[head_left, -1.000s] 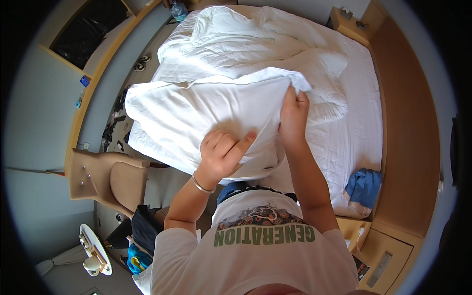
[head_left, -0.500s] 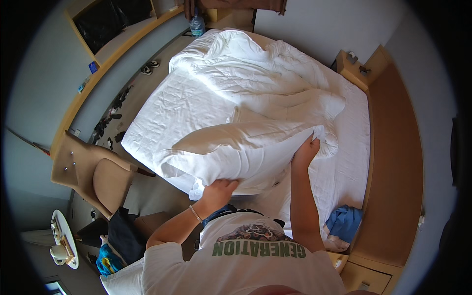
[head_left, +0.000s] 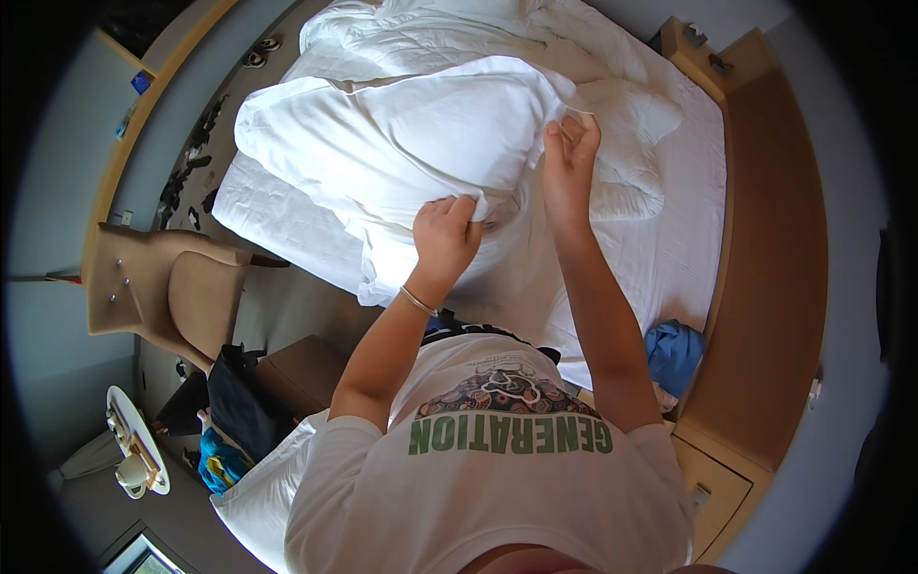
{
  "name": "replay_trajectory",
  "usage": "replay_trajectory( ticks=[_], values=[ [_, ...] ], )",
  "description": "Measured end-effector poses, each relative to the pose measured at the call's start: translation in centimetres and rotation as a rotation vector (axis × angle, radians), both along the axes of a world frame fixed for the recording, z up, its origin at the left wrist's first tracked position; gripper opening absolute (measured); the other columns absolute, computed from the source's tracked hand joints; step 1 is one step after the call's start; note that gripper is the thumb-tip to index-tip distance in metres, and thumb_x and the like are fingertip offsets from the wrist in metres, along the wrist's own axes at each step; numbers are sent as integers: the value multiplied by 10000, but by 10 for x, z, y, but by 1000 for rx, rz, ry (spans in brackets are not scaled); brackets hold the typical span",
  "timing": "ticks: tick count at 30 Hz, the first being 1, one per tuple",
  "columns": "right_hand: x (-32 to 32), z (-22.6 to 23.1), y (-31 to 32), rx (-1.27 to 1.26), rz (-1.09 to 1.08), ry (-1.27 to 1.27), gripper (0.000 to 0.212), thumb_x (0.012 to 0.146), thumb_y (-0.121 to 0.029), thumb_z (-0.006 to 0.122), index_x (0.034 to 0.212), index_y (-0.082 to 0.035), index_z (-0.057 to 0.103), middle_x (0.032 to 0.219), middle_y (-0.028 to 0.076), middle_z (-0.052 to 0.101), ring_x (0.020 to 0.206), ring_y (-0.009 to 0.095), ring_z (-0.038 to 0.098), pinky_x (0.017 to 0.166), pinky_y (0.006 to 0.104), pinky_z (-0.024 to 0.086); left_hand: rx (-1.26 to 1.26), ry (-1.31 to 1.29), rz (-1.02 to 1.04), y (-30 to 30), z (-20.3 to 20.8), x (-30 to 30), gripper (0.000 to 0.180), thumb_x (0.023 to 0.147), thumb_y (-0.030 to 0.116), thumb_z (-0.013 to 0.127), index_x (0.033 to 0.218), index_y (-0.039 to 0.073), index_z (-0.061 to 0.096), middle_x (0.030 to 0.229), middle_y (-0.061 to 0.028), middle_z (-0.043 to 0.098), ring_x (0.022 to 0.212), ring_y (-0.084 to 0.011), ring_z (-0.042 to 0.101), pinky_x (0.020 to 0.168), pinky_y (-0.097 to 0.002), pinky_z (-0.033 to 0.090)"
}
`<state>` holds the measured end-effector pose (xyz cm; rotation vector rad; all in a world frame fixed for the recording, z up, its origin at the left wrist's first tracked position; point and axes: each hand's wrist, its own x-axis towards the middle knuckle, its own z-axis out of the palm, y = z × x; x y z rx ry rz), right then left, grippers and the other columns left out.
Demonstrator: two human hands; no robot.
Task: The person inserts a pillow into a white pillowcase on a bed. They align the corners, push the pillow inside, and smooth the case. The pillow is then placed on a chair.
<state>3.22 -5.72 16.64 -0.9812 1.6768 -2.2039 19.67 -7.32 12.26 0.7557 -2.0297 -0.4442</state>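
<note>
A white duvet cover [head_left: 411,124] billows up above the near half of the bed, its left part spread wide and its folds hanging toward me. My left hand [head_left: 448,232] is closed around a bunched edge of it, near the middle. Farther right and a little farther away, my right hand [head_left: 572,158] pinches the cover's right edge between curled fingers. Beyond the raised cloth lies a puffy white duvet [head_left: 535,38], rumpled across the far part of the bed. How the cover joins the duvet is hidden by the folds.
The white mattress [head_left: 693,201] meets a brown headboard [head_left: 775,277] on the right. Blue cloth [head_left: 675,356] lies at its near right corner. A tan chair [head_left: 206,301] and a black bag [head_left: 244,402] stand at left. Dark items [head_left: 186,172] litter the floor beyond.
Both hands have moved up and away from me, lifting the duvet cover, which now puffs out higher and farther over the bed. My left hand has come closer to the right one.
</note>
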Motion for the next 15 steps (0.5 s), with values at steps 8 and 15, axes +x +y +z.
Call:
replay_trajectory(
  ticks=[8, 15],
  values=[
    [41, -60, 34, 278, 181, 1218, 267, 730, -125, 707, 978, -82, 619, 961, 83, 587, 1004, 242, 527, 875, 400, 417, 128, 153, 128, -31, 30, 8, 178, 804, 87, 700, 745, 50, 536, 604, -99, 529, 540, -276, 533, 517, -350, 428],
    [34, -47, 48, 508, 381, 1295, 152, 653, -141, 713, 735, -101, 590, 760, 22, 579, 854, 224, 530, 827, 397, 404, -44, 130, 201, -34, 25, 6, 169, 744, 86, 738, 842, 71, 601, 811, -85, 565, 699, -275, 530, 628, -368, 413]
  ],
)
